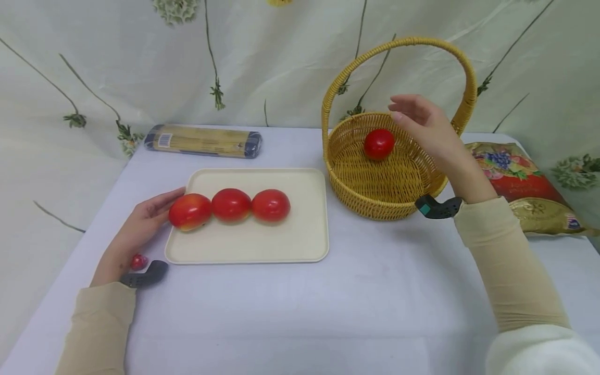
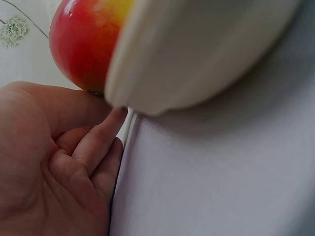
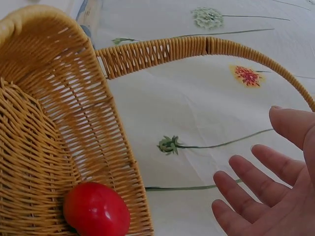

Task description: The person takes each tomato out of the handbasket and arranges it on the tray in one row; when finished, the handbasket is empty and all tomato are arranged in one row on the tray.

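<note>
My left hand (image 1: 149, 216) is at the left edge of a cream tray (image 1: 290, 245), its fingers loosely bent. In the left wrist view a fingertip touches the tray rim, beside a red-and-yellow mango-like fruit (image 2: 83, 44). Two similar red fruits (image 1: 232, 205) (image 1: 271, 205) lie in a row with that fruit on the tray. Over the back right of a wicker basket (image 1: 375, 182), my right hand (image 1: 428, 125) is raised with spread fingers and nothing in it. One red fruit (image 3: 97, 210) sits inside the basket, apart from that hand.
A wrapped roll (image 1: 201, 141) lies behind the tray. The basket's tall handle (image 1: 412, 41) arches near the right hand. To the right lies a red and gold bag (image 1: 525, 182). A small red wrapped item (image 1: 138, 262) is beside the left wrist.
</note>
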Motion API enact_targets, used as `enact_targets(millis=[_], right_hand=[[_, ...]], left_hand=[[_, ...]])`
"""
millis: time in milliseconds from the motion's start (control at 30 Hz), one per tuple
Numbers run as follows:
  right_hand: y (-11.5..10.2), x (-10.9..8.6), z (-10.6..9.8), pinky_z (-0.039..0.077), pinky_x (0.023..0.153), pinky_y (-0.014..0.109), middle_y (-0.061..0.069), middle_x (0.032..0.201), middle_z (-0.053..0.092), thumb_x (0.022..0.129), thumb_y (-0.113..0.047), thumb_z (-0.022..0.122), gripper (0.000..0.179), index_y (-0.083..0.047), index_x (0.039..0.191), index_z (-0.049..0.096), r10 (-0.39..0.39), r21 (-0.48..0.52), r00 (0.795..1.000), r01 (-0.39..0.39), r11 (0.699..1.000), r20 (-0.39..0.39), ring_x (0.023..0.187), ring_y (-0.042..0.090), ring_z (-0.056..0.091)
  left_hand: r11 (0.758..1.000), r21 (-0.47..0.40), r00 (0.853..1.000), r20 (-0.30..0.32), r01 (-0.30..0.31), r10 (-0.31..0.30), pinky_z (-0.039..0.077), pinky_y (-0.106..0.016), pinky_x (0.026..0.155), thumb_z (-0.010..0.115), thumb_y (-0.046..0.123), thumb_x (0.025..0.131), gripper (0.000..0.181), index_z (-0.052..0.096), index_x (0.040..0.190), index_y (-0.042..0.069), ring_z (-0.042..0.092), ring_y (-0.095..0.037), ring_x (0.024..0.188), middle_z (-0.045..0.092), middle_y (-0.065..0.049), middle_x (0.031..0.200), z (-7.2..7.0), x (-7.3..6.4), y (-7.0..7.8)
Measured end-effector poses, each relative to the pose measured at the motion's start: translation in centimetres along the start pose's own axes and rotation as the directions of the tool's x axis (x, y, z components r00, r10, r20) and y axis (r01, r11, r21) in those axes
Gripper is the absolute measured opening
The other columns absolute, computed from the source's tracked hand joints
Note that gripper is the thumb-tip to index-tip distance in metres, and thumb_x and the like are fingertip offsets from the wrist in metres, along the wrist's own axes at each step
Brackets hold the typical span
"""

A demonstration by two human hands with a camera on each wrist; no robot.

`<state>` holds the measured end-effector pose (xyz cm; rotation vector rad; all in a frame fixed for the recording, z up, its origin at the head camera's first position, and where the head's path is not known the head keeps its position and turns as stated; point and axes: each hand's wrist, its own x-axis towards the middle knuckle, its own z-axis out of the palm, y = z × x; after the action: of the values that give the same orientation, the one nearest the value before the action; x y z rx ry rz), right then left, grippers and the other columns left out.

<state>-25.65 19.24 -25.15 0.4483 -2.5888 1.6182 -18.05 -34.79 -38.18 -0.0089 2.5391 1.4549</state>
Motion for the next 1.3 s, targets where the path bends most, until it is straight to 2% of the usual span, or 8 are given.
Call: enact_targets(millis=[100, 267, 467, 533, 733, 1000, 1300], right_hand=[[0.1, -0.1, -1.2, 0.026, 0.107, 0.039, 0.007, 0.136, 0.046, 0.096, -0.032, 0.052, 0.046, -0.017, 0.139, 0.044, 0.021, -0.041, 0.999, -0.022, 0.999, -0.035, 0.127, 0.021, 0.039], [0.1, 0.3, -3.1, 0.023, 0.108, 0.038, 0.006, 0.135, 0.048, 0.096, -0.029, 0.052, 0.044, -0.017, 0.138, 0.045, 0.026, -0.05, 0.996, -0.03, 0.998, -0.081, 0.124, 0.02, 0.042], [-0.6, 1.4, -4.6, 0.026, 0.106, 0.031, 0.006, 0.133, 0.049, 0.096, -0.025, 0.053, 0.041, -0.014, 0.136, 0.048, 0.006, -0.004, 0.997, -0.007, 1.0, -0.073, 0.118, 0.017, 0.045], [-0.7, 1.6, -4.6, 0.027, 0.105, 0.028, 0.006, 0.134, 0.048, 0.096, -0.026, 0.054, 0.041, -0.016, 0.135, 0.048, 0.028, 0.014, 0.998, -0.027, 1.0, -0.061, 0.119, 0.017, 0.043], [-0.1, 2.3, -3.8, 0.022, 0.108, 0.033, 0.006, 0.139, 0.043, 0.095, -0.031, 0.054, 0.045, -0.018, 0.137, 0.045, 0.1, 0.025, 0.994, -0.099, 0.995, -0.031, 0.126, 0.019, 0.037], [1.0, 3.5, -1.8, 0.026, 0.107, 0.037, 0.009, 0.139, 0.044, 0.096, -0.034, 0.051, 0.048, -0.015, 0.139, 0.043, 0.131, -0.048, 0.991, -0.131, 0.99, -0.012, 0.126, 0.022, 0.039], [2.4, 4.4, -0.3, 0.029, 0.104, 0.036, 0.014, 0.138, 0.043, 0.096, -0.032, 0.052, 0.052, -0.007, 0.14, 0.04, 0.152, -0.031, 0.988, -0.152, 0.988, 0.014, 0.123, 0.025, 0.039]], left_hand=[[1.0, -0.002, 1.0, 0.002, 0.002, -0.002, 0.022, -0.055, 0.105, 0.054, 0.037, 0.095, 0.059, 0.033, 0.147, 0.018, 0.018, -0.027, 0.138, 0.031, -0.009, 0.149, 0.0, 0.0, 0.1], [1.0, -0.005, 1.0, -0.002, -0.006, 0.006, 0.023, -0.054, 0.105, 0.054, 0.037, 0.094, 0.06, 0.033, 0.146, 0.017, 0.019, -0.026, 0.138, 0.031, -0.009, 0.149, 0.1, 0.0, 0.1], [1.0, -0.004, 1.0, -0.003, -0.008, 0.008, 0.023, -0.054, 0.105, 0.053, 0.037, 0.095, 0.059, 0.033, 0.146, 0.016, 0.02, -0.026, 0.137, 0.031, -0.01, 0.148, 0.1, 0.0, 0.1], [1.0, -0.004, 1.0, -0.003, -0.007, 0.007, 0.023, -0.054, 0.105, 0.053, 0.037, 0.095, 0.059, 0.033, 0.146, 0.016, 0.02, -0.026, 0.137, 0.031, -0.01, 0.148, 0.1, 0.0, 0.1], [1.0, -0.019, 1.0, 0.005, 0.0, 0.0, 0.021, -0.053, 0.106, 0.053, 0.036, 0.095, 0.059, 0.033, 0.147, 0.017, 0.019, -0.025, 0.138, 0.03, -0.009, 0.149, 0.0, 0.0, 0.1], [1.0, -0.009, 1.0, -0.001, -0.005, 0.005, 0.022, -0.054, 0.106, 0.053, 0.036, 0.095, 0.059, 0.033, 0.146, 0.017, 0.019, -0.025, 0.138, 0.03, -0.009, 0.149, 0.0, -0.1, 0.1], [1.0, 0.007, 1.0, -0.004, -0.011, 0.011, 0.021, -0.056, 0.105, 0.053, 0.037, 0.095, 0.059, 0.033, 0.146, 0.018, 0.019, -0.026, 0.138, 0.031, -0.009, 0.149, 0.0, -0.1, 0.1]])
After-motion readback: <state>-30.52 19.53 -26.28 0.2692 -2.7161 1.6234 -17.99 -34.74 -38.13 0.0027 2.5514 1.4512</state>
